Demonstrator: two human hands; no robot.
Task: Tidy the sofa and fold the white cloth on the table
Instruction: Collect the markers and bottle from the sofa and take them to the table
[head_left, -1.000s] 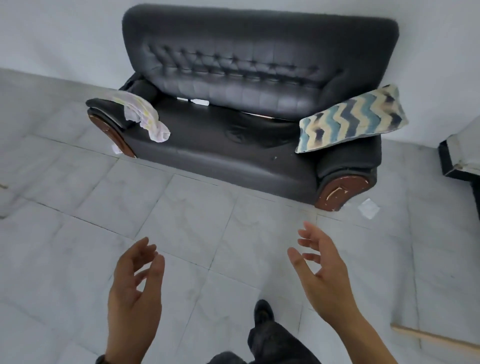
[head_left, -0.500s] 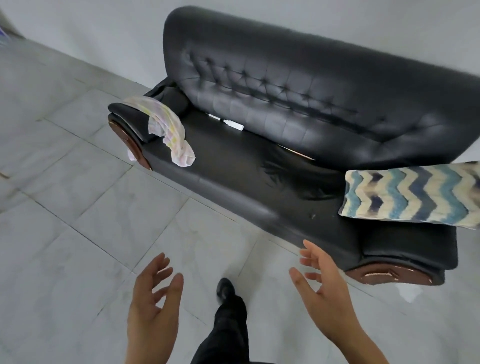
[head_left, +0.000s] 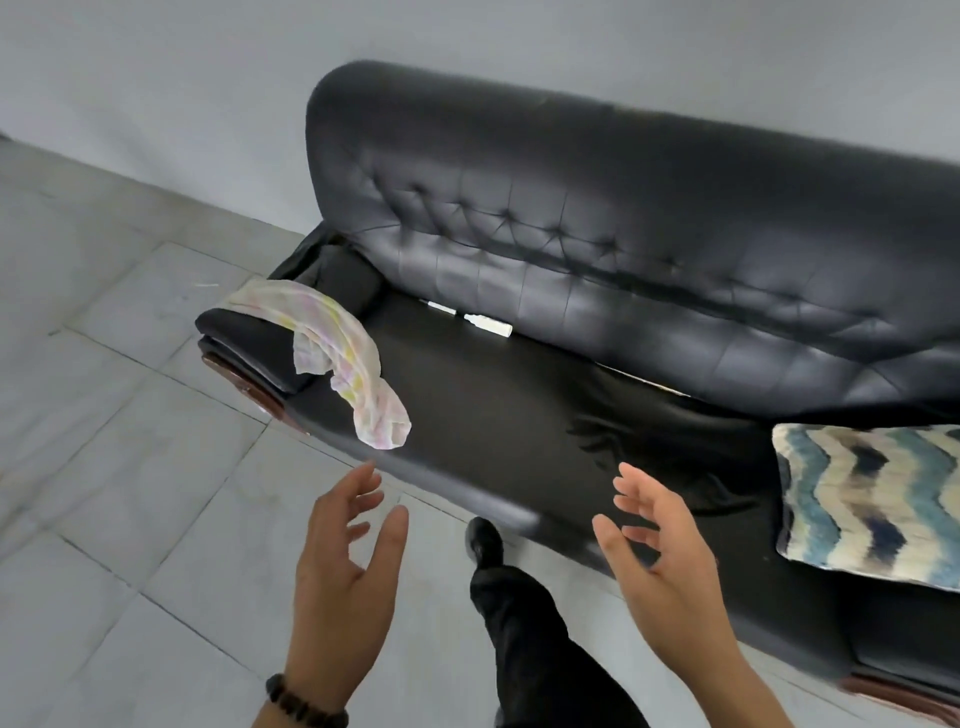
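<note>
Facing the front edge of the sofa (head_left: 519, 441), held left hand (head_left: 345, 577) and right hand (head_left: 670, 566) apart and empty, fingers loosely spread, probably readied to gather the pale cloth (head_left: 332, 338) draped over its left armrest.

Dark beaded bracelet (head_left: 306, 702) on left wrist; black trousers (head_left: 540, 644); black shoe (head_left: 484, 538); bare forearms.

A black tufted leather sofa (head_left: 623, 249) runs diagonally from the centre to the right edge of the frame. A pale, pastel-patterned cloth (head_left: 332, 343) drapes over its armrest at centre left, with one end trailing onto the seat. A blue-and-cream zigzag cushion (head_left: 872, 499) lies on the seat at the right edge.
</note>
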